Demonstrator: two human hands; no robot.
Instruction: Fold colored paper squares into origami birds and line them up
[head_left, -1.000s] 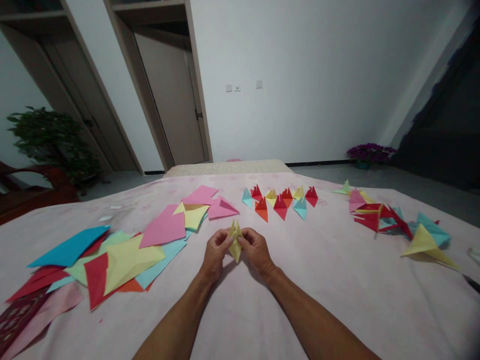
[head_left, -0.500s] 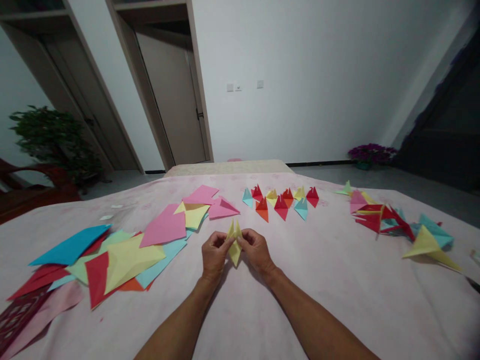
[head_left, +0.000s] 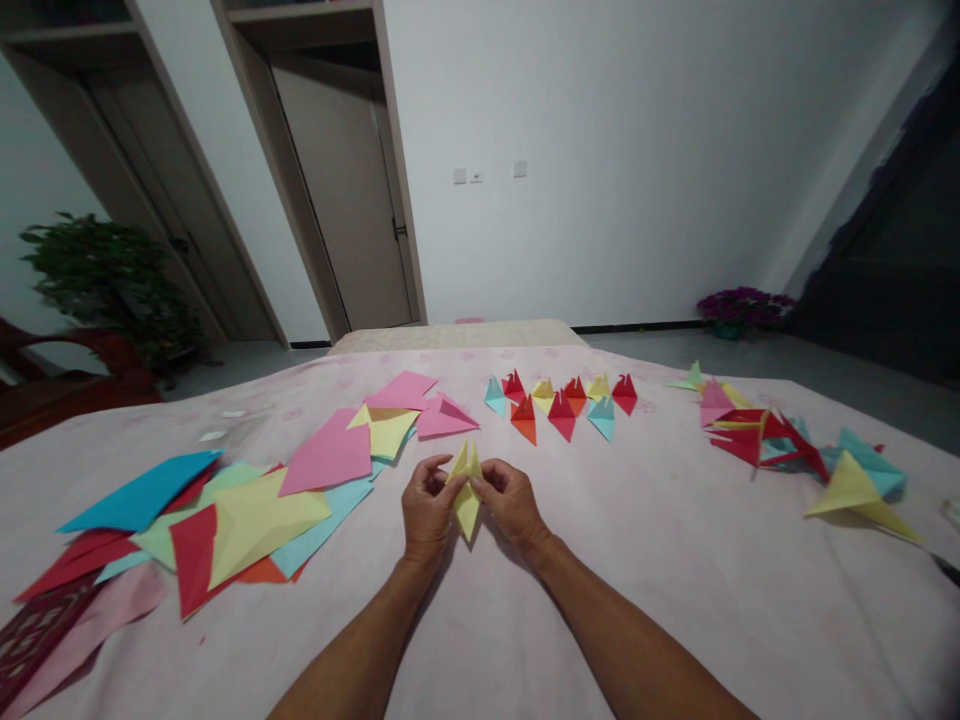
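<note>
A pale yellow folded origami paper (head_left: 466, 511) stands between my hands, two narrow points at its top and one point at the bottom. My left hand (head_left: 430, 506) pinches its left side between thumb and fingers. On the right side, my right hand (head_left: 511, 499) is closed on the same paper, its thumb near the middle. Beyond the hands, several small folded paper cranes (head_left: 561, 414) in red, orange, yellow and light blue sit in two rows.
Coloured paper sheets (head_left: 262, 520) lie overlapping at the left, beside a dark red patterned item (head_left: 45, 635). Pink sheets (head_left: 330, 452) reach toward the middle. At the right is a loose pile of folded paper pieces (head_left: 862, 490). A pink cloth (head_left: 675, 600) covers the table.
The yellow paper has tilted slightly and its lower part looks a little wider. Both hands stay almost in place, still pinching it.
</note>
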